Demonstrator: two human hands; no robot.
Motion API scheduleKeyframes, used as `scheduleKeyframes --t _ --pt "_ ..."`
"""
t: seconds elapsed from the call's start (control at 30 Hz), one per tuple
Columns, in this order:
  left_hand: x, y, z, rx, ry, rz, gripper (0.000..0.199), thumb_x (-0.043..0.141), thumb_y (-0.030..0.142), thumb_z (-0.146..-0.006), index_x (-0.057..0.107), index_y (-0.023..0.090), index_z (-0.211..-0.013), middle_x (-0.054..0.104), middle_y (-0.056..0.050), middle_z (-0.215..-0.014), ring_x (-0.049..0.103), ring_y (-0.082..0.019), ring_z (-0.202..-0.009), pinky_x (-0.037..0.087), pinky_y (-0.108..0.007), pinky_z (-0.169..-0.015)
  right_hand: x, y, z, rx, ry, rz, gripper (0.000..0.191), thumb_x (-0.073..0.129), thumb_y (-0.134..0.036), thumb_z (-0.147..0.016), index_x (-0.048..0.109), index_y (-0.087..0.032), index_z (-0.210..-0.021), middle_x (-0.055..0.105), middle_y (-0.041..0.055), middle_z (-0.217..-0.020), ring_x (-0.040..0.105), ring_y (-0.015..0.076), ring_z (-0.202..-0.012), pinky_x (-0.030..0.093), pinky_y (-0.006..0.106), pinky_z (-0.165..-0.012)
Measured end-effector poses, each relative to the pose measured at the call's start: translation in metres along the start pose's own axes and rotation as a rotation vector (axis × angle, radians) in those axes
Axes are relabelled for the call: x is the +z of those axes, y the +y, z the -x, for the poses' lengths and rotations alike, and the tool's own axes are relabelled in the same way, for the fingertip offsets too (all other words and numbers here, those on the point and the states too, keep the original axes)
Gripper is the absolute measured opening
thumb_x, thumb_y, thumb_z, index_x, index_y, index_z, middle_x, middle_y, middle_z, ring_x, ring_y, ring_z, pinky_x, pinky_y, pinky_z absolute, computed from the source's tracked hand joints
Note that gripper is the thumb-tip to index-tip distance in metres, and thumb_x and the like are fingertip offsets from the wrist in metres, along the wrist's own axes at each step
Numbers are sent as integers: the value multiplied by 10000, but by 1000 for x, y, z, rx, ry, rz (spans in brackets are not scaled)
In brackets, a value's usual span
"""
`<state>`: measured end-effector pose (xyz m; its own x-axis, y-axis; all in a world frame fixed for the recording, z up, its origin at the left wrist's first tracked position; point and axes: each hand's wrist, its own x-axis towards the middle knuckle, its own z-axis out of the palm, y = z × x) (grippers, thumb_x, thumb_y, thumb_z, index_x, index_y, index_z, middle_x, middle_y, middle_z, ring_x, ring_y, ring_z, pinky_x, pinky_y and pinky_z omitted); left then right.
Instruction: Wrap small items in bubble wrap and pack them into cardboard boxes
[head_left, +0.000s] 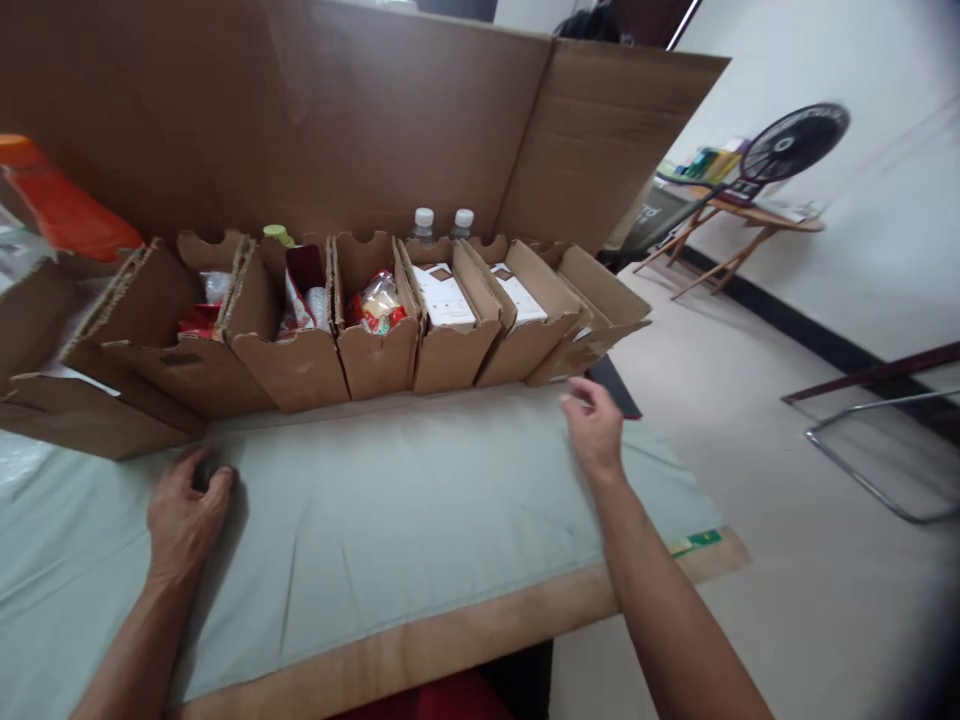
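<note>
My left hand (186, 510) rests on the pale green cloth (390, 500), its thumb apart from its bent fingers and nothing visible in it. It is just in front of the cardboard bins on the left. On the other side, my right hand (595, 428) is near the front of the rightmost cardboard bin (581, 350). Its fingers are loosely bent, with a small gap to the thumb, and hold nothing I can see. Between the hands stands a row of several cardboard bins; one bin (379, 365) holds a red and clear packet (381, 303), another has a white box (448, 297).
A tall cardboard panel (360, 120) stands behind the bins. White-capped bottles (424, 222) show between bins and panel; an orange bottle (71, 205) leans at left. The table's wooden edge (420, 645) runs along the front. A fan (787, 145) sits on a stool at right.
</note>
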<state>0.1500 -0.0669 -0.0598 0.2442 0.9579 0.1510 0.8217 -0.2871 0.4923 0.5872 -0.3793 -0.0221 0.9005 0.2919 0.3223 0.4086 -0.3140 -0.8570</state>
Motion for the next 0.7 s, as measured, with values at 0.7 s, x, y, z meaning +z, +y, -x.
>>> scheduleKeyframes --t 0.7 --pt "9 -14 5 -2 34 -122 391 472 622 -861 659 349 -1072 670 18 -1413 666 -220 -635 591 -484 -918 -78 -43 -161 -295 -29 470 247 642 -368 -818 778 -215 -957 769 65 -940 690 248 -913 523 404 -901"
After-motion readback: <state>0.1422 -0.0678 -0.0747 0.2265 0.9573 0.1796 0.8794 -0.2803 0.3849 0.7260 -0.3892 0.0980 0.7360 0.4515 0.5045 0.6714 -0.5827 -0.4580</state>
